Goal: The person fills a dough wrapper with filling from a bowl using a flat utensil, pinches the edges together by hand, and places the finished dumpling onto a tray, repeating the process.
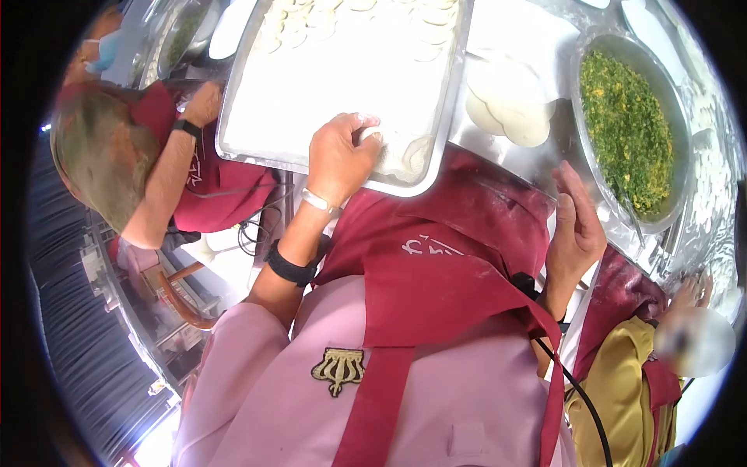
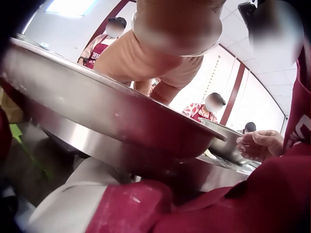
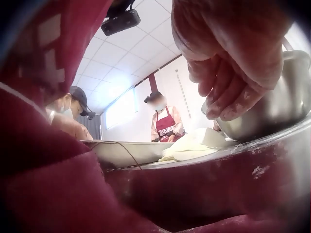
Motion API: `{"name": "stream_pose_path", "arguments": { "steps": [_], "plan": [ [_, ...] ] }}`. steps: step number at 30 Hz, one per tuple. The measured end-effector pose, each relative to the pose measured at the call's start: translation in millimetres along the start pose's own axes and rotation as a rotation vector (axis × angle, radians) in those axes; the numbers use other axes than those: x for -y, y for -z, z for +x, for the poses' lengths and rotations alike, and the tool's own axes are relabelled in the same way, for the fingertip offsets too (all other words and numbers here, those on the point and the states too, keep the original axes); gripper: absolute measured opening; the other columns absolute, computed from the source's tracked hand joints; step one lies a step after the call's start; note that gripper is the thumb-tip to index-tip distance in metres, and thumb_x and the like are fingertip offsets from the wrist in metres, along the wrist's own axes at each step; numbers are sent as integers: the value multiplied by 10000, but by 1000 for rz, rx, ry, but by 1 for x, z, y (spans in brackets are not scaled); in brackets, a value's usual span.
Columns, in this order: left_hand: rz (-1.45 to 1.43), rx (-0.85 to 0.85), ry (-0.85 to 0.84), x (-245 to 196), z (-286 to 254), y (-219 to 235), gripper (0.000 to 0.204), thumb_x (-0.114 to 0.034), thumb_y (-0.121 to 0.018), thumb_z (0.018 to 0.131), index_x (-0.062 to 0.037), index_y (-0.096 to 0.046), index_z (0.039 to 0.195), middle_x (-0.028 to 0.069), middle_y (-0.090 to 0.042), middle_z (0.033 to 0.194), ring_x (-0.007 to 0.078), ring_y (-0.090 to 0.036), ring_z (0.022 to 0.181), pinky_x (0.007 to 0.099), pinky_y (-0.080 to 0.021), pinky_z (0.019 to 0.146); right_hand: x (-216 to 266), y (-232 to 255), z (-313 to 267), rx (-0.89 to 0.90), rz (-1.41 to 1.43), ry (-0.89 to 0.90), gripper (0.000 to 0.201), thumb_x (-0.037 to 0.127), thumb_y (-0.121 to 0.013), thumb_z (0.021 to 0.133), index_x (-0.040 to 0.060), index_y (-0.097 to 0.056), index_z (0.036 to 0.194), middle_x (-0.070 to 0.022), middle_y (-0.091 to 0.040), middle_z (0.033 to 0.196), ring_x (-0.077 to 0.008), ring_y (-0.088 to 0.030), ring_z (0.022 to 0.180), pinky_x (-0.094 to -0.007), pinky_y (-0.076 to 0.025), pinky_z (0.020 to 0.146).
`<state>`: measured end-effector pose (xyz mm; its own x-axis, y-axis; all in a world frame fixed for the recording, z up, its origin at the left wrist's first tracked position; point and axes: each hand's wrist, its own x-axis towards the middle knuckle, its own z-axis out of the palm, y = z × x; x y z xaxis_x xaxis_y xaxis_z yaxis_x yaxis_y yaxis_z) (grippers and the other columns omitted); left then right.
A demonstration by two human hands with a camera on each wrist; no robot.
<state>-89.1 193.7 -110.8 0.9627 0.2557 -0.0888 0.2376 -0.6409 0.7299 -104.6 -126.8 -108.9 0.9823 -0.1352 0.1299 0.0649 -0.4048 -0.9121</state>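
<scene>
Head view: the left hand (image 1: 341,156) pinches a pale dough piece (image 1: 373,135) between thumb and forefinger, over the near end of a metal tray (image 1: 296,93), just beside a second piece (image 1: 417,154); others lie at the far end. Sound handling here would probably mean a light pinch, lowering the piece level and releasing it clear of its neighbour, lest soft edges stick or deform. The right hand (image 1: 576,229), fingers loosely extended, appears to hold nothing; near it stand thin dough rounds (image 1: 510,113) and a bowl (image 1: 578,109) of green-and-yellow filling (image 1: 626,132) on a shiny metal worktop (image 1: 471,145). Left wrist view: a steel wall crosses below the partly blurred hand, whose pinch cannot be judged; aproned workers (image 2: 211,104) stand beyond. Right wrist view: floury fingers hang before the bowl, beneath a tiled ceiling (image 3: 150,36).
</scene>
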Motion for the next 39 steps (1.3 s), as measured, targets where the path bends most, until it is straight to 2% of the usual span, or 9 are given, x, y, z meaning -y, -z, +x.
{"name": "stream_pose_path", "arguments": {
  "steps": [5, 8, 15, 20, 25, 29, 33, 35, 39],
  "plan": [
    [217, -43, -16, -25, -12, -1, 226, -132, -702, 783, 26, -692, 944, 167, -670, 830, 290, -648, 711, 375, -512, 678, -1, -4, 1, 6, 25, -30, 240, 52, -626, 928, 18, -715, 1148, -153, -689, 1220, -243, -637, 1162, -339, -465, 1012],
    [338, -93, -172, -19, -12, -6, 216, -99, -718, 809, 34, -689, 976, 133, -668, 816, 200, -624, 659, 316, -506, 648, -1, -4, 2, 19, 10, -10, 236, 43, -632, 921, 18, -720, 1138, -152, -693, 1212, -243, -641, 1156, -336, -475, 1000],
    [279, -141, -119, -18, -12, -10, 200, -99, -730, 803, 3, -719, 975, 123, -673, 822, 201, -633, 686, 318, -509, 655, -12, -11, 6, -9, -25, 62, 250, -45, -656, 868, 23, -728, 1097, -137, -715, 1162, -238, -671, 1102, -327, -500, 970],
    [325, -117, -250, -21, -14, -11, 233, -95, -710, 800, 1, -710, 1011, 149, -662, 904, 311, -646, 766, 378, -512, 688, -6, -23, 19, -32, 31, 35, 209, -51, -660, 859, -11, -716, 1057, -149, -715, 1156, -224, -681, 1069, -318, -526, 910],
    [360, -81, -234, -15, -15, -12, 271, -117, -713, 805, -2, -706, 1050, 143, -655, 983, 341, -651, 832, 400, -517, 712, -20, -42, 41, -39, -123, 241, 247, -32, -658, 844, -19, -699, 1087, -228, -667, 1206, -369, -667, 1085, -377, -530, 920],
    [339, -82, -238, -13, -15, -8, 301, -127, -716, 809, -2, -697, 1082, 139, -654, 997, 340, -651, 842, 400, -520, 720, -17, -61, 50, -77, -274, 240, 306, -26, -625, 858, -43, -646, 1162, -257, -618, 1273, -419, -622, 1132, -428, -497, 965],
    [298, -8, -133, -19, -19, 4, 338, -132, -717, 813, -5, -680, 1124, 139, -657, 1030, 332, -655, 865, 394, -523, 744, -16, -72, 59, -92, -349, 216, 374, -24, -600, 858, -33, -602, 1232, -266, -609, 1268, -443, -608, 1119, -448, -493, 941],
    [262, -34, -160, -16, -20, 7, 341, -130, -715, 814, -8, -676, 1129, 145, -658, 1055, 329, -656, 878, 391, -524, 761, -10, -74, 69, -74, -306, 320, 395, -22, -591, 857, -20, -591, 1252, -269, -616, 1239, -449, -611, 1089, -459, -492, 917],
    [279, -118, -304, -8, -20, 16, 316, -66, -684, 828, 19, -664, 1132, 154, -670, 1072, 274, -661, 771, 346, -539, 721, -3, -80, 89, 74, -248, 304, 386, 26, -615, 861, -1, -603, 1246, -262, -636, 1123, -443, -619, 963, -478, -483, 863]
  ]
}}
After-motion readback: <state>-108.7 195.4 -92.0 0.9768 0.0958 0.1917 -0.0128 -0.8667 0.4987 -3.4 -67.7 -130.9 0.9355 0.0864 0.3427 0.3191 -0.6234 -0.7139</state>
